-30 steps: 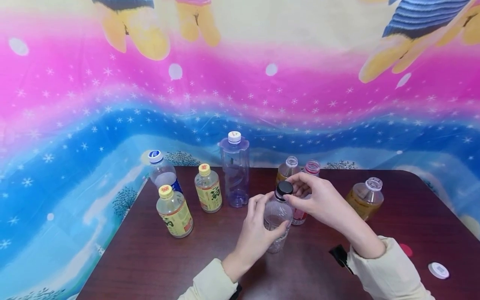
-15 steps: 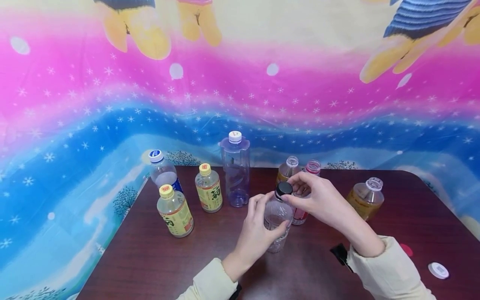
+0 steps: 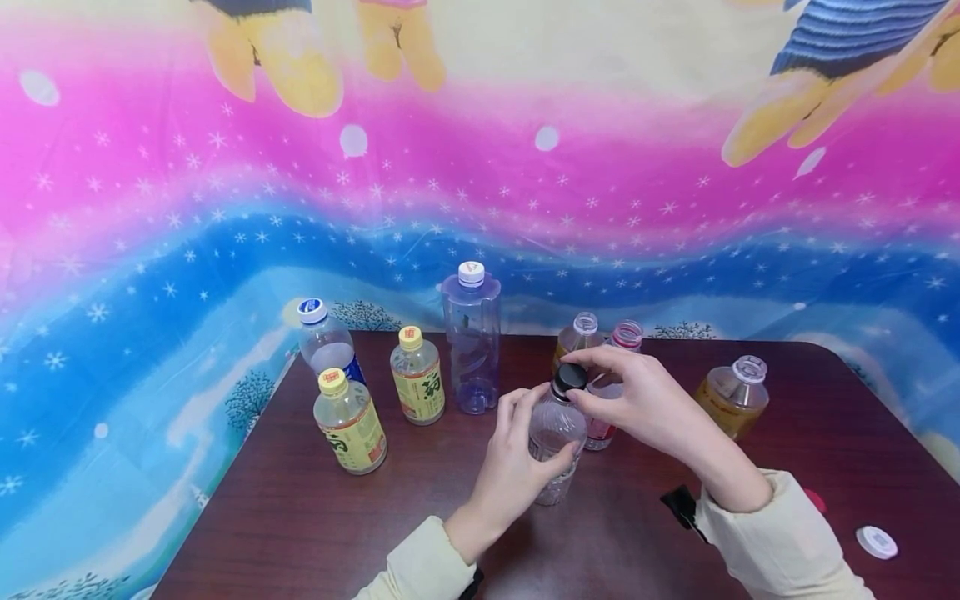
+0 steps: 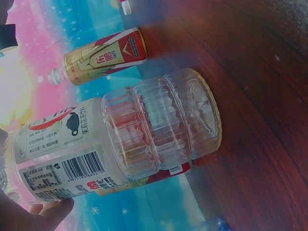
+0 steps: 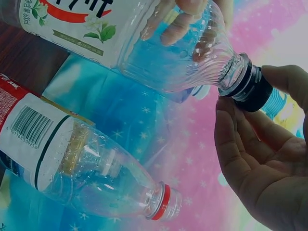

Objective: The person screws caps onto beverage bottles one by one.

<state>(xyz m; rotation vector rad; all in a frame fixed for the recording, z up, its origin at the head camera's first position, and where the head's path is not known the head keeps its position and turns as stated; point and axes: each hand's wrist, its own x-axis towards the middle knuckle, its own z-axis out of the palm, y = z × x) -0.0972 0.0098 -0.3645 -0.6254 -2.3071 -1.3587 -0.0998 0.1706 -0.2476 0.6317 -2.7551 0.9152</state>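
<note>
My left hand (image 3: 510, 475) grips a clear plastic bottle (image 3: 553, 429) round its upper body, thumb on the near side. A white label (image 4: 62, 154) with a barcode wraps the bottle's middle in the left wrist view. The black cap (image 3: 571, 379) sits on the bottle's neck, and my right hand (image 3: 645, 400) pinches it between thumb and fingers. Seen from the right wrist, the cap (image 5: 254, 91) is at the mouth, with a black ring below it. Behind my right hand stands an uncapped bottle with a red neck ring (image 3: 627, 335), partly hidden.
On the left stand two yellow-capped bottles (image 3: 350, 429) (image 3: 420, 383), a blue-and-white-capped bottle (image 3: 324, 342) and a tall purple-tinted bottle (image 3: 472, 350). Two uncapped amber-labelled bottles (image 3: 577, 335) (image 3: 733, 396) are behind and to the right. A white cap (image 3: 876, 542) and a red cap (image 3: 815, 500) lie at right.
My right fingers have shifted slightly around the black cap, the index finger moving a little leftward. My left hand and the bottle stay where they were.
</note>
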